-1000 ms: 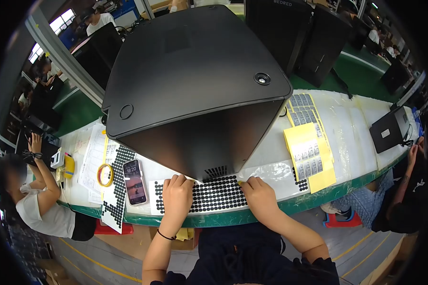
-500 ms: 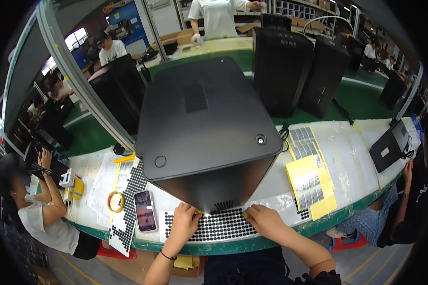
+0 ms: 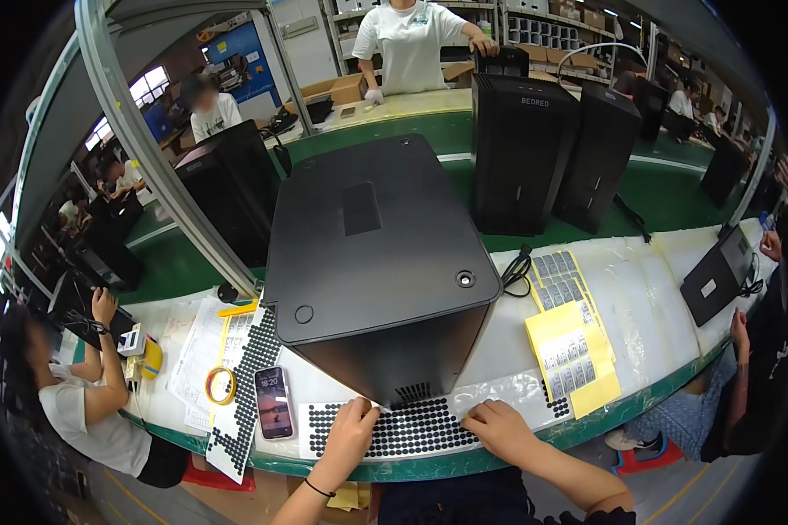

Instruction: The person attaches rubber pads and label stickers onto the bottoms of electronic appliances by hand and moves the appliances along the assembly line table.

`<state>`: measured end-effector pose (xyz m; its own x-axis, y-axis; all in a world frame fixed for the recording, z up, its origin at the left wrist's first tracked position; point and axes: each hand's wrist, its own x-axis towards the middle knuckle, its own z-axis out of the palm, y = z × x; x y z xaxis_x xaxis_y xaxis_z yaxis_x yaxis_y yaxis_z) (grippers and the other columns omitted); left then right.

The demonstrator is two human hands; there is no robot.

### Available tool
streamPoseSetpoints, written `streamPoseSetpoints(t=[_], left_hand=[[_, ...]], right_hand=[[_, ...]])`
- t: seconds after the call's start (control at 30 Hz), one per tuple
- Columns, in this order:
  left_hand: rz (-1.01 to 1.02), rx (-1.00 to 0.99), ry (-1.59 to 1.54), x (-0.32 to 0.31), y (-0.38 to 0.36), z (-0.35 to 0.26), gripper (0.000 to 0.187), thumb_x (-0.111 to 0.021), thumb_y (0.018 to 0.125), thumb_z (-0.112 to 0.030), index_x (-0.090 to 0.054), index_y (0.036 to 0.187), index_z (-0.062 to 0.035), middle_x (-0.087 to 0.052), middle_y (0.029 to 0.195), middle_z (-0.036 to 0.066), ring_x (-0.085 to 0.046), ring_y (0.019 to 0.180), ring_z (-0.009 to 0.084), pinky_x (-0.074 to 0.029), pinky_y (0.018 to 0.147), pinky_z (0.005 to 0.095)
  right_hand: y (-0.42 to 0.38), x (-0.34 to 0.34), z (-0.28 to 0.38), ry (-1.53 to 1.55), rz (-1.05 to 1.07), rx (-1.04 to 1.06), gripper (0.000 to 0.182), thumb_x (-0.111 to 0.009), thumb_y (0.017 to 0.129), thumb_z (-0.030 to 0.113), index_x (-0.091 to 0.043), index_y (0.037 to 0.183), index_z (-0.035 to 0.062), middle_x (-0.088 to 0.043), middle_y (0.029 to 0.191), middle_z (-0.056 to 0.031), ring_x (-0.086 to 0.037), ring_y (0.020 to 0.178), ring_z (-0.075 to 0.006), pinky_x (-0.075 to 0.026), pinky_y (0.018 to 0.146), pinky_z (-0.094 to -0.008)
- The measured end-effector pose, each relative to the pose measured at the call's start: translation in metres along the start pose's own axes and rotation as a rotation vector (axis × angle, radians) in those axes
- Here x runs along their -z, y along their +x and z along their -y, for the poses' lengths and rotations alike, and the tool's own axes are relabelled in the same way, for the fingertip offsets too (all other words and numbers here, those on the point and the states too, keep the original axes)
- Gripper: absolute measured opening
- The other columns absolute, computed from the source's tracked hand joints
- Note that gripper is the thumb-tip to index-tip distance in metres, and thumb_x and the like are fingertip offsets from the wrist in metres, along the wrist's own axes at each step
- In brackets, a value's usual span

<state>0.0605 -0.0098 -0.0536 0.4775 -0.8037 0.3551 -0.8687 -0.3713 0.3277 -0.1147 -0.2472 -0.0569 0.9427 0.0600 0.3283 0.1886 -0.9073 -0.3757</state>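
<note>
A green workshop surface [image 3: 453, 185] runs behind the white-topped bench [image 3: 648, 302], on which a black case [image 3: 385, 262] stands behind a sheet of black dots [image 3: 420, 435]. The left hand [image 3: 350, 430] and right hand [image 3: 499, 429] are at the sheet, fingers curled; whether either pinches anything cannot be determined.

– What finish has the black case [image 3: 390, 271]?
– Smooth and matt; metal or plastic, I can't tell.
– And the desk [image 3: 652, 302] right of the case?
– Glossy, creased plastic film.
– The dot sheet [image 3: 420, 429] before the case?
– Matt dots on smooth backing.
– The post [image 3: 128, 93] left of the case?
– Dull metal.
</note>
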Motion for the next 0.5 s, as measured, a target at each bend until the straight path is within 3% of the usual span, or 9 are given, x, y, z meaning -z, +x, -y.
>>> streamPoseSetpoints(t=[0.2, 0.33, 0.4, 0.5], left_hand=[[-0.259, 0.295, -0.241, 0.017, 0.011, 0.015, 0.012, -0.063, 0.075, 0.006, -0.060, 0.086, 0.0007, -0.049, 0.093, 0.016, -0.054, 0.085, 0.0317, -0.046, 0.072, 0.0375], [-0.576, 0.274, -0.124, 0.068, 0.046, 0.037, 0.018, -0.065, 0.074, 0.006, -0.054, 0.087, -0.0002, -0.044, 0.092, 0.012, -0.049, 0.083, 0.0226, -0.043, 0.070, 0.0293], [-0.745, 0.259, -0.272, 0.099, 0.074, 0.046, 0.016, -0.064, 0.077, 0.005, -0.053, 0.087, -0.0005, -0.043, 0.093, 0.008, -0.047, 0.082, 0.0171, -0.040, 0.068, 0.0253], [-0.760, 0.142, -0.514, 0.160, 0.128, 0.031, 0.010, -0.064, 0.083, 0.001, -0.055, 0.087, 0.0009, -0.045, 0.091, 0.004, -0.046, 0.080, 0.0103, -0.037, 0.067, 0.0217]], right_hand=[[0.009, 0.006, -0.005, 0.022, 0.074, 0.047, 0.026, -0.059, 0.070, -0.001, -0.060, 0.094, 0.0083, -0.057, 0.090, -0.0086, -0.055, 0.086, -0.0267, -0.046, 0.078, -0.0362], [0.012, 0.004, -0.013, 0.121, 0.118, 0.051, 0.020, -0.059, 0.076, 0.002, -0.060, 0.095, 0.0079, -0.056, 0.089, -0.0095, -0.054, 0.085, -0.0274, -0.044, 0.078, -0.0375], [0.013, 0.005, -0.017, 0.224, 0.135, 0.052, 0.017, -0.060, 0.080, 0.004, -0.060, 0.097, 0.0072, -0.055, 0.089, -0.0102, -0.053, 0.085, -0.0279, -0.044, 0.077, -0.0383], [0.019, 0.013, -0.022, 0.368, 0.101, -0.022, 0.013, -0.060, 0.085, 0.009, -0.058, 0.097, 0.0045, -0.055, 0.089, -0.0119, -0.053, 0.086, -0.0302, -0.043, 0.078, -0.0390]])
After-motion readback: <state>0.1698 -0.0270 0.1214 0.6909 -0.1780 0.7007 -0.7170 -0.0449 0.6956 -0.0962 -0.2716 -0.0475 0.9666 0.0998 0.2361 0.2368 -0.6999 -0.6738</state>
